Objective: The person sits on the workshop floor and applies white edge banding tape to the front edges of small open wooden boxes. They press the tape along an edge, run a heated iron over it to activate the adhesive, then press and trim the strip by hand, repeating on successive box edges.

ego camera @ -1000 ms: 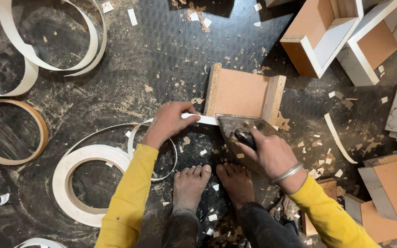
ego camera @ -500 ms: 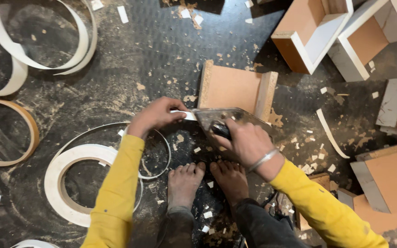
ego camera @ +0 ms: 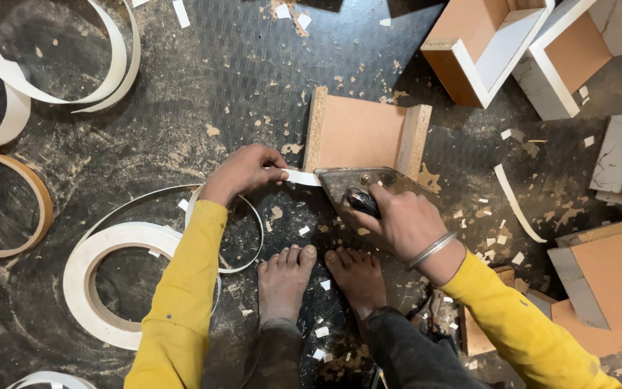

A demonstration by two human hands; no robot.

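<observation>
Edge-banding step, looks like: left hand (ego camera: 242,171) pinches white edge tape (ego camera: 301,177), right hand (ego camera: 397,220) grips the flat iron (ego camera: 368,189) on the chipboard panel (ego camera: 365,133); next probably a steady slide along.

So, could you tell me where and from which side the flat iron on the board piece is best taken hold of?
Probably by the dark handle on top of the iron, coming from above on the near side. The metal body lies flat on the near edge of the U-shaped board piece, so only the handle stands up. The right hand already wraps it that way, while the left hand pinches the white strip beside it.
</observation>
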